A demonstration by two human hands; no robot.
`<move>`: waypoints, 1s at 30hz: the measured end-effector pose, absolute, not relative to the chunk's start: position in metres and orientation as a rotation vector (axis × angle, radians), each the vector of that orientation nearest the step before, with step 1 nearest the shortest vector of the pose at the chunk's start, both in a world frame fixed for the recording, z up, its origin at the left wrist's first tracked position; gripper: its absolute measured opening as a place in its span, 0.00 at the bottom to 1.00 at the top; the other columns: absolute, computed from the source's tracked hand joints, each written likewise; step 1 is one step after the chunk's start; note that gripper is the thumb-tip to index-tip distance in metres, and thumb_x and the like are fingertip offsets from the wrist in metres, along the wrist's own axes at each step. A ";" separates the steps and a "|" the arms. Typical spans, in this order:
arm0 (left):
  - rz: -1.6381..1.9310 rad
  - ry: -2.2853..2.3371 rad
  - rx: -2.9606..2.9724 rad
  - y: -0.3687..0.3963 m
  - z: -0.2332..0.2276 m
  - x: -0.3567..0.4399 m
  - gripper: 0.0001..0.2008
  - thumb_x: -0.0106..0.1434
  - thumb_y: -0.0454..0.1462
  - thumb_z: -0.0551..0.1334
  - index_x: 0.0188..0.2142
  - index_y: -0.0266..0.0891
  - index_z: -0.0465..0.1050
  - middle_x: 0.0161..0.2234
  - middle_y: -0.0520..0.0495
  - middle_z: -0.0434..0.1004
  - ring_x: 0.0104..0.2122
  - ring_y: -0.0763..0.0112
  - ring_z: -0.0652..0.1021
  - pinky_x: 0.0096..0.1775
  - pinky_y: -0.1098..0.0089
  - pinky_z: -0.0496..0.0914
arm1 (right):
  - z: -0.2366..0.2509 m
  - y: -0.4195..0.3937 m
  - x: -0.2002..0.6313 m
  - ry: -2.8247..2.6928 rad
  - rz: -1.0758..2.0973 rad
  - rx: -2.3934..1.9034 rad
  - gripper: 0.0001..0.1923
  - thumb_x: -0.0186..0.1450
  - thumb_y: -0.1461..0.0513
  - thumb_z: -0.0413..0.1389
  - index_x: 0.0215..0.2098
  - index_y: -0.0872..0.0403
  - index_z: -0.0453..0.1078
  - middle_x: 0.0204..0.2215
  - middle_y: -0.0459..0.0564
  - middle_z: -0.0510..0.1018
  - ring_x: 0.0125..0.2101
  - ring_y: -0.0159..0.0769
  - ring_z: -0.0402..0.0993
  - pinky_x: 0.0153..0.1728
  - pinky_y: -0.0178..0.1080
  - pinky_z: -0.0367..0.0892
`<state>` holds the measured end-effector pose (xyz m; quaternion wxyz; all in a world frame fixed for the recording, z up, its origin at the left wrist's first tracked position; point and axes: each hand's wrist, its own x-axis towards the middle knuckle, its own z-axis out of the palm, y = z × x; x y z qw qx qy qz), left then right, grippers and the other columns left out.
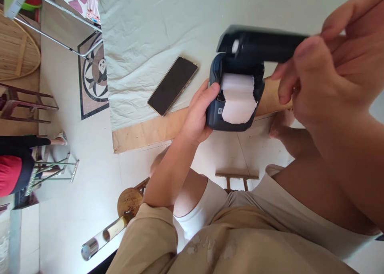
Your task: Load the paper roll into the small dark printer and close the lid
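Gripping the small printer [237, 102] at the tabletop [150, 38] edge, the left hand [198, 114] steadies it while the right hand [327, 74] pinches the raised lid [261, 46]; paper roll [238, 98] seated, closing the lid squarely seems next.

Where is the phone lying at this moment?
In the head view the phone lies screen-up on the pale cloth, just left of the left hand gripping the open printer, apart from both.

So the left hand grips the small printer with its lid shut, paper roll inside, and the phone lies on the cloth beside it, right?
Not quite: the head view shows the printer with its lid open, raised by the right hand. The left hand grips it, the paper roll sits inside, and the phone lies on the cloth.
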<state>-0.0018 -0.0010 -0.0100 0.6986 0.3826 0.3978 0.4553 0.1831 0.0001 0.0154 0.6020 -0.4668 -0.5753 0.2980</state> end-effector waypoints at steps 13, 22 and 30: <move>0.965 0.816 0.789 -0.001 -0.010 -0.006 0.11 0.69 0.48 0.64 0.43 0.46 0.75 0.42 0.50 0.83 0.54 0.56 0.82 0.49 0.64 0.79 | 0.019 -0.003 0.184 -2.110 0.289 -1.561 0.15 0.70 0.51 0.52 0.45 0.46 0.77 0.50 0.46 0.81 0.42 0.42 0.78 0.42 0.49 0.71; 0.954 0.687 0.837 -0.003 -0.013 -0.010 0.12 0.69 0.44 0.65 0.49 0.45 0.77 0.40 0.49 0.82 0.45 0.62 0.84 0.38 0.71 0.75 | 0.026 -0.002 0.193 -2.183 0.438 -1.539 0.17 0.58 0.56 0.66 0.44 0.47 0.70 0.19 0.41 0.71 0.21 0.30 0.64 0.25 0.39 0.55; 1.031 0.735 0.710 0.001 -0.025 -0.010 0.14 0.70 0.49 0.61 0.42 0.42 0.77 0.37 0.50 0.81 0.45 0.62 0.84 0.42 0.67 0.77 | 0.039 0.016 0.197 -1.171 1.189 -1.298 0.18 0.46 0.57 0.63 0.35 0.51 0.67 0.25 0.44 0.70 0.18 0.27 0.63 0.12 0.35 0.51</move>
